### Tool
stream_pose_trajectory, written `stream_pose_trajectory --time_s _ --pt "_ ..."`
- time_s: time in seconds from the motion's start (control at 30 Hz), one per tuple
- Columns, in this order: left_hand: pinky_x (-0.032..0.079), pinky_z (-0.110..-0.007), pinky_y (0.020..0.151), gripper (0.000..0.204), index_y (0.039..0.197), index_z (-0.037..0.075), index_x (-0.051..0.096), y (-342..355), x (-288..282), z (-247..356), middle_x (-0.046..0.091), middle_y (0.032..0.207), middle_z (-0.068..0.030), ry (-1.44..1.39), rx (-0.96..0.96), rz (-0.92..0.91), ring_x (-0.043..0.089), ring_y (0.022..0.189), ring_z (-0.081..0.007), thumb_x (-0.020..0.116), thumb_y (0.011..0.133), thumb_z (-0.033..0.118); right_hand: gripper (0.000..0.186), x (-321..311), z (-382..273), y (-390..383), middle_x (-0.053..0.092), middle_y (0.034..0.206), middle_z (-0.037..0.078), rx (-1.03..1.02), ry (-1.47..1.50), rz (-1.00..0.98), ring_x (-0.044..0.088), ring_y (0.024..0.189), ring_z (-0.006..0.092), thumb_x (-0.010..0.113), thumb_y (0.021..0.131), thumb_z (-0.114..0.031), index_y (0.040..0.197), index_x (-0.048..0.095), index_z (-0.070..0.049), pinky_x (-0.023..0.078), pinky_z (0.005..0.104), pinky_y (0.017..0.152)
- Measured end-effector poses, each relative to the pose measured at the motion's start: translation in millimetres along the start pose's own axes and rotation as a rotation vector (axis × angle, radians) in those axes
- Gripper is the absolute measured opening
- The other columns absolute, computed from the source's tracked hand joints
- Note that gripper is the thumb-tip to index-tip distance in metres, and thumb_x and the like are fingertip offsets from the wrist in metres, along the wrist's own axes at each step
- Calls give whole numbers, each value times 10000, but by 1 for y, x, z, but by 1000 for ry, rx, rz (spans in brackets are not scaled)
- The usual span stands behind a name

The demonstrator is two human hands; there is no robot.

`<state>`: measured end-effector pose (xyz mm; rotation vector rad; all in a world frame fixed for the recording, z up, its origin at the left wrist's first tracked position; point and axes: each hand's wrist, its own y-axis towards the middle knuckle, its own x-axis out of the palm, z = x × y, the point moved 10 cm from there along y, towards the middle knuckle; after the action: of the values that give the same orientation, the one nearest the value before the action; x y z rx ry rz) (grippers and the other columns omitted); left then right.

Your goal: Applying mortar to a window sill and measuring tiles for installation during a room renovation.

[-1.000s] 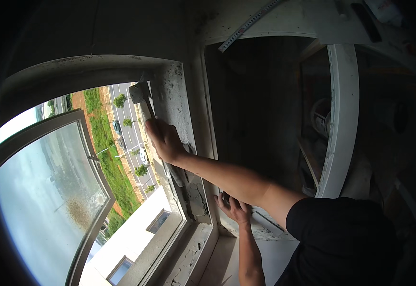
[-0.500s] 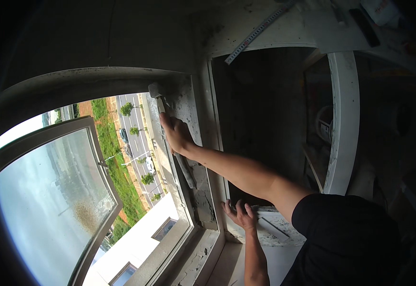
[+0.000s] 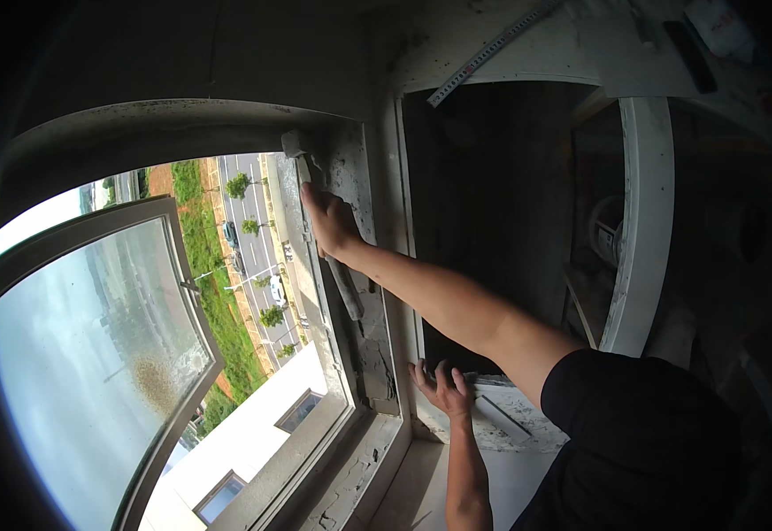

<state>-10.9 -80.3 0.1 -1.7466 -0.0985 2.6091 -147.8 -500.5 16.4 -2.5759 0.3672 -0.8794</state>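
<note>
My right hand is wrapped round the handle of a hammer, thumb lying along it toward the head. The grey hammer head is at the upper corner of the window opening, against the rough, chipped plaster reveal; whether it touches cannot be made out. Lower down, my left hand rests by the corner of a white, flaking ledge, fingers apart and holding nothing. My right arm stretches across in front of a dark opening.
A glazed window sash is swung outward at the left, with a road and greenery far below. A tape measure and a dark flat bar lie at the top. A pale upright post stands right of the dark opening. Cracked mortar lines the sill.
The whole view has shifted a little, so most things sit slightly higher. My right hand keeps its grip on the hammer, and my left hand stays by the ledge.
</note>
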Motion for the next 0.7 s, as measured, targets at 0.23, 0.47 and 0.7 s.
stream_pose_trajectory --time_s 0.23,0.47,0.7 --pt "330 -672 1324 355 1209 58 788 -3 -3 -1 462 1661 -224 74 34 4 341 1609 -569 683 1037 350 742 8 -52 -31 535 560 53 -620 -82 208 572 379 215 478 1141 -715 904 639 -30 463 384 391" --pt "327 -683 1324 312 1202 75 793 -2 -15 -18 484 1631 -212 86 6 33 360 1596 -567 703 1007 302 761 35 -37 -42 579 573 74 -327 71 -16 655 442 218 511 1125 -728 848 608 -26 500 398 420" --pt "341 -687 1314 302 1205 75 792 5 -13 -11 486 1622 -216 80 24 43 370 1587 -570 708 1005 286 685 42 -7 -34 554 612 32 60 126 -56 571 383 185 503 1142 -702 945 603 -53 443 360 375"
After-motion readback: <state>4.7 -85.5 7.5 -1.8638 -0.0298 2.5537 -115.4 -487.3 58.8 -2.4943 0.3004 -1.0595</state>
